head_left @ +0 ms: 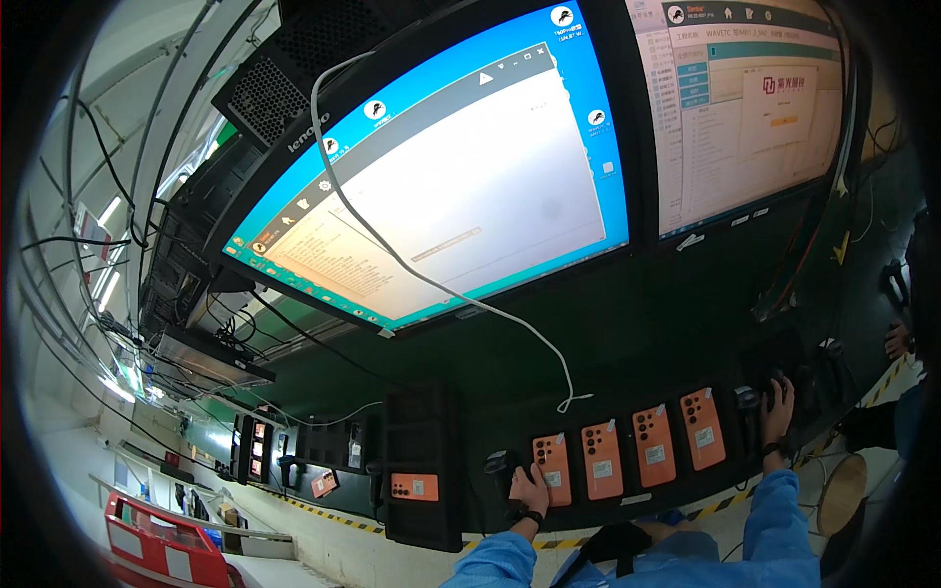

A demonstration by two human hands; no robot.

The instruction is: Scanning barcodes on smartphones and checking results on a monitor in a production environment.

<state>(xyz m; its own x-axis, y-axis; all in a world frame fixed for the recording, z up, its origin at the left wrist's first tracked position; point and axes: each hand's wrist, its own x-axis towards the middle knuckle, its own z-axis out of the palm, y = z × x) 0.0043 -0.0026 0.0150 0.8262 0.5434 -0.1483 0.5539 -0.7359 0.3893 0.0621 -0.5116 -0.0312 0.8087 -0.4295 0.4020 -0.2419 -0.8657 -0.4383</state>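
Four orange phones lie in a row along the near edge of the dark green bench, backs up, each with a white label. My left hand [529, 490] is at the leftmost phone [552, 472], its fingers bent at the handle of a black handheld scanner [499, 462]; its thumb side reaches the phone's edge. To the right stand a second phone [602, 461], a third phone [654, 449] and the last phone [702, 431]. My right hand [777, 416] rests over a black computer mouse [780, 376], beside another handheld scanner [746, 399].
A black tray [423, 524] holding one orange phone [415, 487] stands left of my left hand. Two lit monitors, a large one [490, 186] and a right one [755, 127], rise behind. A white cable [470, 299] hangs before them. Another person's hand [897, 339] shows far right.
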